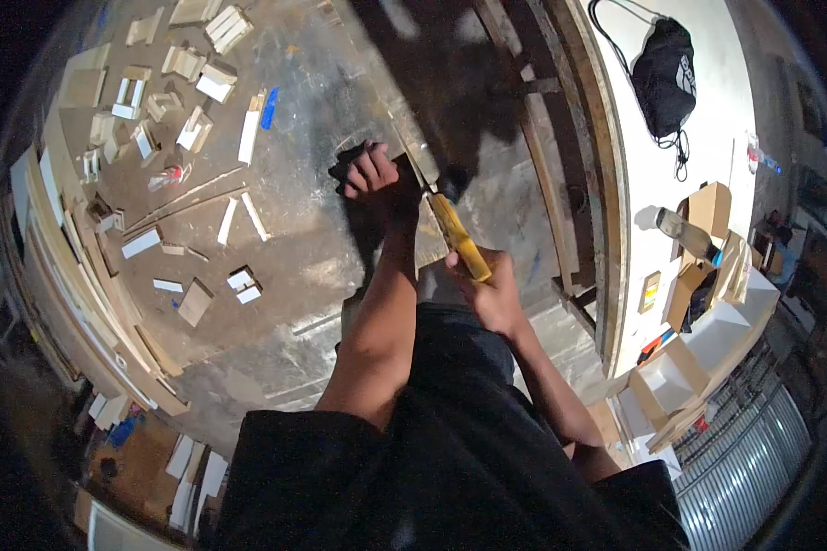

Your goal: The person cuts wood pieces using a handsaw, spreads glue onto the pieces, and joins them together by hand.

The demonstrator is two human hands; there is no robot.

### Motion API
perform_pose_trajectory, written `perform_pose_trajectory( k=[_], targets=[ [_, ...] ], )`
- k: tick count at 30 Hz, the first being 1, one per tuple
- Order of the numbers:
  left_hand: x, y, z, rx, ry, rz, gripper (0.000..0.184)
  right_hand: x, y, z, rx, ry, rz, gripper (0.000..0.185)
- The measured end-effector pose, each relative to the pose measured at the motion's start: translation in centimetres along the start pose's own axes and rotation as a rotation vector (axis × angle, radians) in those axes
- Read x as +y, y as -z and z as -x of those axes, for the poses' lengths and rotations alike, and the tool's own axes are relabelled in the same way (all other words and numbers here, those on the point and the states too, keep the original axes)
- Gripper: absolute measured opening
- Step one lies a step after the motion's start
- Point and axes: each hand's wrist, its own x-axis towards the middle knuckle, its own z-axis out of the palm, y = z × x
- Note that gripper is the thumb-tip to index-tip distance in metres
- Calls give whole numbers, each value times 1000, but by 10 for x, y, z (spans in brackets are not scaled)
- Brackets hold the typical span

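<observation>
The right hand (494,292) is wrapped round the near end of the yellow tool (458,234). Left of the tool, the left hand (372,172) has curled fingers; I cannot tell if it grips anything. Right of the tool, 1 bag (663,78) and 1 bottle (687,235) are on the table (724,101).

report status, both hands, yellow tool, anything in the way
Right hand gripping yellow tool. Left hand near its far end, grip unclear. Wood pieces off left, clear of tool.
</observation>
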Motion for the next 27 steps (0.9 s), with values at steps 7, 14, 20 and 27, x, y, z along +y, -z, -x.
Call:
perform_pose_trajectory(
  k=[7,14,20,27],
  targets=[
    [-1,-18,1,92,-49,43,36,7,5,9,-76,-47,-30,25],
    [-9,-35,-3,106,-31,26,29,22,-7,5,-51,240,-9,23],
    [-8,-39,-3,203,-8,-5,30,23,-6,6,-41,245,19,28],
    [-7,-29,-2,116,-35,-31,23,5,1,6,-72,90,48,30]
  ],
)
